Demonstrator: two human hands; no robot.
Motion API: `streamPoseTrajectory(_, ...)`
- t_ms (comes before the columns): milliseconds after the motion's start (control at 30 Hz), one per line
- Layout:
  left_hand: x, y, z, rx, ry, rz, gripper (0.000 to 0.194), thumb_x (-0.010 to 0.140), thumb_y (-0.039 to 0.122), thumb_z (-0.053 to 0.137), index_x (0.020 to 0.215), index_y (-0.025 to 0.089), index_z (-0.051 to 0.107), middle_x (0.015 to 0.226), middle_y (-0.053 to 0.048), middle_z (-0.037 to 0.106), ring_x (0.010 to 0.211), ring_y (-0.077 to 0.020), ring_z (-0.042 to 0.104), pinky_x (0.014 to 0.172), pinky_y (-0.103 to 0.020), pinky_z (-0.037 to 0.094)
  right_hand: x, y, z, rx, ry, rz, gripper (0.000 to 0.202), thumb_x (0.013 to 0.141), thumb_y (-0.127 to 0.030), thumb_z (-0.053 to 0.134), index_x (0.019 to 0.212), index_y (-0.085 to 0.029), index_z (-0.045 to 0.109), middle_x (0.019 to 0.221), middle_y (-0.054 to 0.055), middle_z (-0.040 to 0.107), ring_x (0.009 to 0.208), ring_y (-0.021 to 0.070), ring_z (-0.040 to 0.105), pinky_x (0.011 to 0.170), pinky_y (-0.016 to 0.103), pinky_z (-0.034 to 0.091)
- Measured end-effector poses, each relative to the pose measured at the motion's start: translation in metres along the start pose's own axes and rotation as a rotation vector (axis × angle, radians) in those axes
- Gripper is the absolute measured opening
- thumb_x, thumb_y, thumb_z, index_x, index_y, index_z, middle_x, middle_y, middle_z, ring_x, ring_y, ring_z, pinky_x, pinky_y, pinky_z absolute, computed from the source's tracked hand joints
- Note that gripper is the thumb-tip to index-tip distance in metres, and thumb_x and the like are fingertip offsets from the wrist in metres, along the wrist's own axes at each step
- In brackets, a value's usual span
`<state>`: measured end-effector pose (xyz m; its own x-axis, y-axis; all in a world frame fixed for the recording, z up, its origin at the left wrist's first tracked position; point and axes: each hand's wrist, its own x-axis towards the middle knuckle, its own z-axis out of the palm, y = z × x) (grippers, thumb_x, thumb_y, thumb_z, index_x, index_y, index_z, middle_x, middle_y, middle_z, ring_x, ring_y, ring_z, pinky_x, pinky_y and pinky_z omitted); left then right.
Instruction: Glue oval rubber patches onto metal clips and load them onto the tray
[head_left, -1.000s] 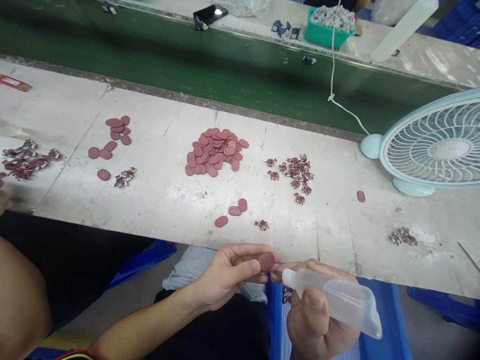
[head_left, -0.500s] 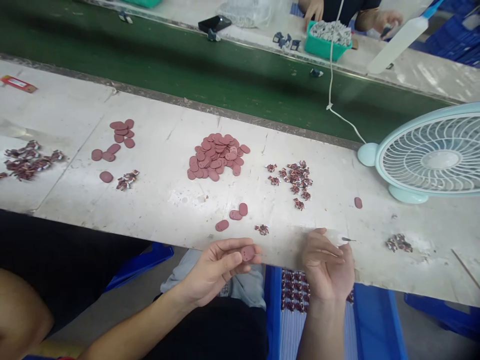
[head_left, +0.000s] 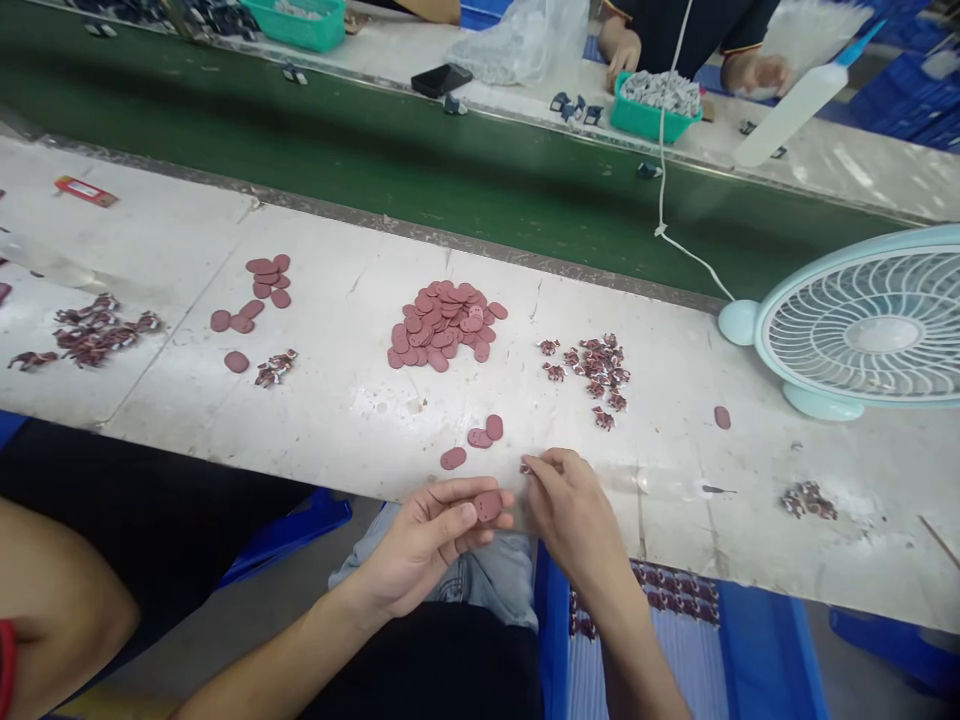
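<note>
My left hand [head_left: 442, 525] holds a flat reddish oval piece [head_left: 488, 506] between thumb and fingers, over the near edge of the white table [head_left: 360, 430]. To its right, my right hand [head_left: 574, 510] pinches a small brown and white figure [head_left: 526, 467] at the tabletop. Three loose ovals [head_left: 480, 438] lie just beyond my hands. Farther back is a large heap of the same ovals [head_left: 446, 325], with a group of small brown figures [head_left: 600, 370] to its right. A clear bottle with a thin dark tip [head_left: 675, 482] lies to the right of my right hand.
A pale blue fan [head_left: 877, 330] stands at the right. Below the table edge is a blue crate [head_left: 772, 650] with rows of figures. Across the green belt [head_left: 450, 160], a person's hands are near a green basket [head_left: 652, 120]. Another person's arm [head_left: 60, 600] is at lower left.
My right hand has moved left from beside the bottle to the small figure and closed on it. My left hand still holds the oval. The camera view has shifted slightly.
</note>
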<state>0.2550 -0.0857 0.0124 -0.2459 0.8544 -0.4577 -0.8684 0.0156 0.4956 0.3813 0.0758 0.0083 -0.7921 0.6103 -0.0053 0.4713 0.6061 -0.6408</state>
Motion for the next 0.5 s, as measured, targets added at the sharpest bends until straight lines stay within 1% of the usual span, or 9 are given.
streamPoseTrajectory(67, 0.000, -0.001, 0.001, 0.001, -0.003, -0.001, 0.023, 0.089, 0.018, 0.069, 0.112, 0.017, 0.075, 0.115, -0.012, 0.076, 0.098, -0.0181, 0.074, 0.082, -0.020, 0.056, -0.006, 0.000, -0.006, 0.023, 0.032, 0.031, 0.022, 0.093, -0.023, 0.055, 0.109, -0.023, 0.070, 0.107, 0.009, 0.065, 0.091, 0.0239, 0.064, 0.085, 0.046, 0.055)
streamPoseTrajectory(100, 0.000, -0.001, 0.001, 0.005, -0.002, 0.001, 0.023, 0.089, 0.018, 0.069, 0.111, 0.018, 0.075, 0.115, -0.012, 0.076, 0.098, -0.0182, 0.074, 0.082, -0.020, 0.056, -0.011, -0.001, -0.010, 0.071, 0.064, 0.060, 0.018, 0.093, -0.025, 0.057, 0.106, -0.023, 0.070, 0.106, 0.008, 0.066, 0.088, 0.0220, 0.065, 0.081, 0.042, 0.057)
streamPoseTrajectory(133, -0.001, -0.002, 0.002, 0.014, -0.002, 0.004, 0.023, 0.088, 0.018, 0.069, 0.111, 0.018, 0.075, 0.116, -0.011, 0.076, 0.099, -0.0184, 0.074, 0.082, -0.021, 0.055, -0.018, -0.004, -0.014, 0.157, 0.101, 0.099, 0.016, 0.092, -0.026, 0.061, 0.104, -0.024, 0.070, 0.104, 0.007, 0.068, 0.086, 0.0203, 0.067, 0.078, 0.038, 0.058)
streamPoseTrajectory(200, 0.000, -0.003, 0.003, 0.044, -0.006, 0.013, 0.024, 0.087, 0.018, 0.071, 0.111, 0.019, 0.075, 0.118, -0.010, 0.075, 0.100, -0.0192, 0.073, 0.081, -0.021, 0.055, -0.033, -0.013, -0.022, 0.417, 0.142, 0.193, 0.015, 0.088, -0.028, 0.069, 0.102, -0.025, 0.071, 0.097, 0.004, 0.072, 0.080, 0.0178, 0.070, 0.071, 0.032, 0.060)
streamPoseTrajectory(267, 0.001, -0.004, 0.005, 0.077, -0.021, 0.016, 0.025, 0.085, 0.018, 0.074, 0.110, 0.021, 0.075, 0.117, -0.009, 0.076, 0.100, -0.0197, 0.074, 0.080, -0.021, 0.055, -0.046, -0.023, -0.027, 0.662, 0.116, 0.273, 0.017, 0.083, -0.027, 0.075, 0.100, -0.026, 0.073, 0.088, 0.003, 0.075, 0.077, 0.0176, 0.072, 0.068, 0.029, 0.061)
streamPoseTrajectory(300, 0.002, -0.005, 0.005, 0.091, -0.031, 0.018, 0.026, 0.084, 0.019, 0.075, 0.110, 0.021, 0.076, 0.115, -0.009, 0.077, 0.099, -0.0195, 0.074, 0.079, -0.021, 0.055, -0.051, -0.028, -0.028, 0.727, 0.086, 0.293, 0.018, 0.081, -0.027, 0.077, 0.099, -0.026, 0.074, 0.087, 0.003, 0.076, 0.076, 0.0177, 0.072, 0.068, 0.029, 0.061)
streamPoseTrajectory(400, 0.005, -0.008, 0.008, 0.127, -0.081, 0.035, 0.028, 0.082, 0.019, 0.077, 0.110, 0.021, 0.076, 0.106, -0.007, 0.079, 0.098, -0.0192, 0.073, 0.082, -0.025, 0.056, -0.057, -0.037, -0.025, 0.802, 0.052, 0.308, 0.017, 0.082, -0.024, 0.077, 0.099, -0.026, 0.076, 0.090, 0.004, 0.077, 0.077, 0.0173, 0.072, 0.067, 0.027, 0.061)
streamPoseTrajectory(500, 0.007, -0.009, 0.010, 0.132, -0.142, 0.054, 0.030, 0.081, 0.017, 0.077, 0.111, 0.020, 0.075, 0.106, -0.008, 0.079, 0.100, -0.0210, 0.073, 0.088, -0.032, 0.057, -0.055, -0.041, -0.021, 0.841, 0.011, 0.315, 0.015, 0.085, -0.023, 0.074, 0.100, -0.027, 0.076, 0.091, 0.003, 0.076, 0.078, 0.0166, 0.072, 0.068, 0.026, 0.060)
